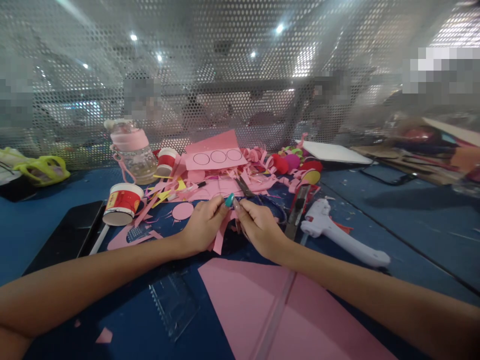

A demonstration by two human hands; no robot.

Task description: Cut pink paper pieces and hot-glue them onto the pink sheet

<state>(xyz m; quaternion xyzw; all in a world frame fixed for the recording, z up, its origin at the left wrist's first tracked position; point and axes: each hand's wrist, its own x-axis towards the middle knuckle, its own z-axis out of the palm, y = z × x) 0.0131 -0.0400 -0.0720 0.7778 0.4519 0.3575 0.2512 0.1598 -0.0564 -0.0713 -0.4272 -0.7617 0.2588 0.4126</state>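
My left hand [204, 225] and my right hand [262, 230] meet at mid-table, thumbs almost touching, fingers closed in a pinch. Between them hangs a narrow pink paper strip [220, 239]; its upper end is hidden by the fingers. Just beyond lie heaped pink paper scraps [210, 187] and a pink sheet with drawn circles [217, 157]. A cut pink paper circle [182, 211] rests left of my left hand. Below my wrists spreads a large pink sheet [255, 300], partly under a clear glue stick [275, 320].
At right lie a white glue gun [345, 237] and a dark metal ruler-like bar [297, 212]. Paper cups [122, 204], a pink-lidded bottle [131, 150] and a black phone-like slab [67, 235] stand or lie at left. Perforated metal mesh [225, 75] closes off the back.
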